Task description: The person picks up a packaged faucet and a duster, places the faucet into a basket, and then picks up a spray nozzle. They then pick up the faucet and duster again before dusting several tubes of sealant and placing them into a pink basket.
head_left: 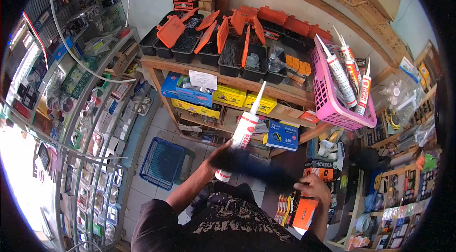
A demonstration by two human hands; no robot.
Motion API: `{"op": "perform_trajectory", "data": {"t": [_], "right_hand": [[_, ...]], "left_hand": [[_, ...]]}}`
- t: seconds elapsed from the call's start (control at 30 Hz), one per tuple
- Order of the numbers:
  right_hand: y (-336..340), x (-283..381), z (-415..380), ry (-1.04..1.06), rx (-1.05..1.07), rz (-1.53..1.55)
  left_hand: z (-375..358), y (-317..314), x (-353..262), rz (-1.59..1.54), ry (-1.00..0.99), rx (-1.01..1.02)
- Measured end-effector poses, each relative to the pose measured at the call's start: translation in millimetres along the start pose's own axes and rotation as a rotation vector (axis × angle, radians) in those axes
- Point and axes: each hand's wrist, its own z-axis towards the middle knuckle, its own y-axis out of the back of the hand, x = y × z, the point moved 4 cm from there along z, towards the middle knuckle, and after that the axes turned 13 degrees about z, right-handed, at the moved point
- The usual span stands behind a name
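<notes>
My left hand (219, 156) is wrapped round a white sealant tube (243, 132) with red print. The tube stands tilted, its long white nozzle pointing up and away from me. A long dark blue thing (259, 169), smeared by motion and perhaps a cloth or a brush, crosses the tube's lower part and hides some of my left fingers. Its far right end is pinched in my right hand (311, 188). Just below that hand lies an orange and white box (305, 213). More sealant tubes (339, 73) stand in a pink plastic basket (339, 113) at the upper right.
Ahead, a wooden shelf (190, 64) carries black cases with orange lids (204, 38). Yellow boxes (230, 96) and a blue box (282, 135) sit underneath. A blue crate (162, 162) is on the tiled floor, left. Glass display shelves (95, 157) line the left side.
</notes>
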Motion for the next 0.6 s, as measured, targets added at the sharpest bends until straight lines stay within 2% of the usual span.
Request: {"op": "perform_trajectory", "data": {"t": [0.03,0.07,0.1,0.13,0.17,0.2,0.27,0.3,0.33,0.4,0.43,0.47,0.53,0.57,0.6], "right_hand": [[2,-13,3,0.03,0.04,-0.106],[4,-16,4,0.032,0.038,-0.108],[10,-17,3,0.059,-0.073,-0.03],[14,-21,2,0.083,-0.183,0.051],[17,-30,3,0.069,-0.292,0.111],[15,-24,0,0.064,-0.293,0.115],[8,-2,0,0.029,-0.139,0.032],[8,-5,0,0.057,-0.036,-0.046],[12,-13,0,0.061,-0.038,-0.048],[21,-25,-1,0.074,-0.175,-0.012],[24,-25,-1,0.108,-0.305,0.049],[24,-24,-3,0.101,-0.304,0.051],[20,-15,-3,0.03,-0.139,0.001],[17,-16,-3,0.009,-0.035,-0.032],[18,-17,-2,0.012,-0.036,-0.031]], "left_hand": [[3,-11,-6,0.266,-0.245,0.292],[1,-3,-1,0.321,-0.301,0.134],[-3,-11,-8,0.912,-0.476,0.13],[0,-3,1,0.437,-0.273,0.305],[1,6,10,-0.035,-0.034,0.386],[-2,-18,3,0.071,-0.061,0.233],[5,1,7,0.023,-0.055,0.374],[3,-10,-1,0.898,-0.434,0.306],[0,-20,-9,1.746,-0.78,-0.038],[2,-14,-2,0.35,-0.3,-0.04],[5,-6,1,0.093,-0.042,0.092],[7,-5,2,0.153,-0.119,0.089],[8,6,5,0.132,-0.078,0.089],[15,10,0,0.378,-0.239,0.035],[18,4,-8,0.623,-0.401,-0.019]]}}
